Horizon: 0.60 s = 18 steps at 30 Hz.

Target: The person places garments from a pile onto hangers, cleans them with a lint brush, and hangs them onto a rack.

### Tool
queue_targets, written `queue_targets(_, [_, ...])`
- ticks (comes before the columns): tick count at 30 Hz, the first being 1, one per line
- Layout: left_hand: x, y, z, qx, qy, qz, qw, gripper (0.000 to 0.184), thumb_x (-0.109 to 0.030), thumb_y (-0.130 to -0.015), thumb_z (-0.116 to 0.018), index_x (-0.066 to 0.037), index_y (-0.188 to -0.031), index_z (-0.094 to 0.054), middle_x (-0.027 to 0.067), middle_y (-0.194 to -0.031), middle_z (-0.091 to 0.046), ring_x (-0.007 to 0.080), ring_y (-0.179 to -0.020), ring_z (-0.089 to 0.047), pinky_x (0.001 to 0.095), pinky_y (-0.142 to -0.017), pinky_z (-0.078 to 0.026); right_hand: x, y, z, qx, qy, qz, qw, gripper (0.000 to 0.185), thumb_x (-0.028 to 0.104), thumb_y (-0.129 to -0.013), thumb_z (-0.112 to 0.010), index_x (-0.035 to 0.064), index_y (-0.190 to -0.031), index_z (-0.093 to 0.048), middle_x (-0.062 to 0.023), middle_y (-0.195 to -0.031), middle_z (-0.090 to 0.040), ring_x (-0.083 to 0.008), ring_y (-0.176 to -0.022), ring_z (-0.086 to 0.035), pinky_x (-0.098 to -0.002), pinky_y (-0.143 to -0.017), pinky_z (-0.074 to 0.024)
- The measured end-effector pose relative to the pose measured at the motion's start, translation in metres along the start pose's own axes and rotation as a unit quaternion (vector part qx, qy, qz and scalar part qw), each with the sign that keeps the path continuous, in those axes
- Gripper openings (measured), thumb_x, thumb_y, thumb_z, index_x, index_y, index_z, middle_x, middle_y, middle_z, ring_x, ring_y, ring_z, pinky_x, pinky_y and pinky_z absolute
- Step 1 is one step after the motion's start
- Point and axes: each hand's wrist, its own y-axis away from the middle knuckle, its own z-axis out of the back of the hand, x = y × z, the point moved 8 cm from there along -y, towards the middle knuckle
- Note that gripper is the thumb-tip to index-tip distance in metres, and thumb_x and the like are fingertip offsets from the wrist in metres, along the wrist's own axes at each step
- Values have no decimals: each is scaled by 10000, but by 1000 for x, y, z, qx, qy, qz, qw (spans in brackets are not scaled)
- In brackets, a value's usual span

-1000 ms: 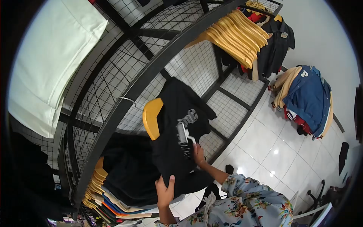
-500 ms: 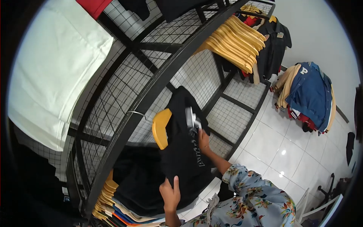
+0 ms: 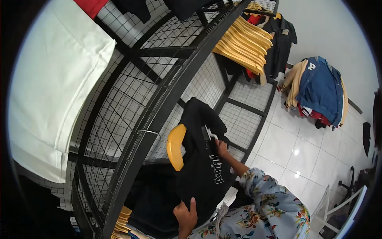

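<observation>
Black shirt hung, work at its lettering; remainder unclear.
On a hanger at the rack's front rail; your left hand pinches fabric, your right hand grips a white-handled tool.

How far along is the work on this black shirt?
Done: the black shirt is on its yellow hanger, hooked at the rail. In hand: the left hand holds the fabric; the right hand has a handled tool at the front, near the lettering. Left: probably finishing that front; coverage so far isn't visible.
</observation>
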Motion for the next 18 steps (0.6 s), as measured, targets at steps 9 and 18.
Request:
queue_targets(9, [-4,-8,-1,-24,-20,-21,999,325,-179,-820,-541,15,-576,-453,156,-458,-434,309,-398,-438,374,-411,-318,133,6,74,-57,-110,97,988,438,362,-914,-340,-2,-723,-491,-164,-585,-522,-323,-540,-504,-399,-511,-383])
queue_targets(18, [31,-9,-5,75,3,138,988,364,-288,-837,-527,20,-647,-483,176,-635,-531,314,-669,-508,395,-629,-368,-95,-11,56,-8,190,-146,971,450,382,-891,-397,0,-734,-574,-192,-644,-577,-317,-595,-577,-398,-538,-434])
